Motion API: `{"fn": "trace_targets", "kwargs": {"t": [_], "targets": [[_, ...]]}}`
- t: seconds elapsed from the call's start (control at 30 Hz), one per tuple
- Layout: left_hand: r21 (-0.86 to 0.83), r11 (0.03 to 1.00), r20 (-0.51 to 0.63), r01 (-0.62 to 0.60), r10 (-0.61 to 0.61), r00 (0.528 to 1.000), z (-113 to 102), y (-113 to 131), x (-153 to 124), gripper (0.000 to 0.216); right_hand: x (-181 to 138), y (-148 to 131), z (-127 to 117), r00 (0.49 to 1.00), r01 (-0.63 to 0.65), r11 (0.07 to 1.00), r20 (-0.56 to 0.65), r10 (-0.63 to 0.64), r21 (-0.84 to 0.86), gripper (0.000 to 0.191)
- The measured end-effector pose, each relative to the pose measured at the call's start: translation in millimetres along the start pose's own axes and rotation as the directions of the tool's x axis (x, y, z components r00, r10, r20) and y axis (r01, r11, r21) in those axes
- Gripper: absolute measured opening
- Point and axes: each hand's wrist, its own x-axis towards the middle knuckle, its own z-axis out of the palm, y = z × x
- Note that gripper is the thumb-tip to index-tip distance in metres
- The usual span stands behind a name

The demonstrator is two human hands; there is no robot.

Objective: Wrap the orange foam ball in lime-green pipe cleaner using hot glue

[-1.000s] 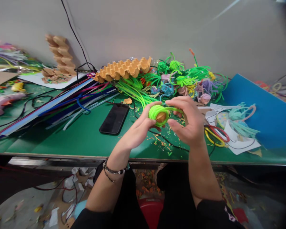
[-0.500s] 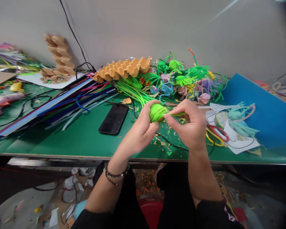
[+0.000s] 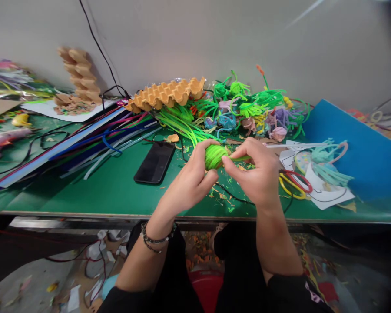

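A bright green ball wound from fuzzy pipe cleaner [image 3: 215, 155] is held above the green table by my left hand [image 3: 195, 171], fingers curled round its left side. On its right, my right hand [image 3: 257, 167] pinches a green pipe cleaner strand [image 3: 239, 158] between thumb and forefinger, close against the ball. A tan patch shows at the ball's right end. Behind the ball lies a bundle of loose green pipe cleaners [image 3: 182, 126]. Small orange and green scraps [image 3: 226, 198] are scattered on the table below my hands.
A black phone [image 3: 155, 162] lies left of my hands. Behind stand an egg carton tray [image 3: 167, 93] and a heap of coloured pipe cleaner pieces [image 3: 247, 108]. Red-and-yellow-handled scissors [image 3: 296, 184] and a blue board [image 3: 355, 152] are at right, a pink glue gun [image 3: 6, 139] at far left.
The ball has turned slightly in my left hand, and more tan shows at its right end. My right hand keeps its pinch on the strand, shifted a little left.
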Motion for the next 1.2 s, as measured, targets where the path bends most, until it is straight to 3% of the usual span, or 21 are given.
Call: {"fn": "trace_targets", "kwargs": {"t": [0.17, 0.23, 0.33, 0.4, 0.57, 0.73, 1.0, 1.2], "targets": [[-0.214, 0.975, 0.056, 0.057, -0.046, 0.997, -4.1, -1.2, 1.8, 0.041, -0.5, 6.7, -5.9, 0.996, -0.088, 0.976, 0.043, 0.081, 0.2, 0.003], [-0.354, 0.927, 0.083, 0.126, -0.103, 0.991, -4.1, -1.9, 3.4, 0.039, 0.0, 8.8, -10.5, 0.998, -0.042, 0.97, 0.064, 0.027, 0.241, 0.016], [-0.462, 0.864, 0.096, 0.199, -0.174, 0.98, -2.2, -3.4, 4.9, 0.04, 1.3, 9.6, -13.9, 0.978, 0.06, 0.983, 0.186, -0.092, 0.172, 0.049], [-0.488, 0.85, 0.076, 0.198, -0.185, 0.98, -0.4, -5.2, 4.7, 0.044, 1.8, 9.2, -12.2, 0.959, 0.112, 0.99, 0.252, -0.13, 0.086, 0.059], [-0.575, 0.789, 0.143, 0.215, -0.162, 0.976, 0.5, -10.8, 2.2, 0.046, 1.8, 8.8, -6.8, 0.942, 0.16, 0.987, 0.297, -0.156, 0.013, 0.042], [-0.564, 0.768, 0.242, 0.303, -0.197, 0.95, -4.2, -14.5, 1.7, 0.035, 1.1, 11.1, -8.6, 0.903, 0.206, 0.976, 0.37, -0.218, 0.071, 0.044], [-0.451, 0.861, 0.224, 0.235, -0.146, 0.964, -5.6, -12.0, 2.4, 0.042, 1.7, 12.1, -8.1, 0.872, 0.213, 0.972, 0.431, -0.234, 0.097, 0.041], [-0.451, 0.852, 0.213, 0.265, -0.186, 0.959, -5.7, -11.8, 2.9, 0.043, 3.3, 12.6, -8.5, 0.93, 0.08, 0.967, 0.33, -0.16, 0.243, 0.038]]}}
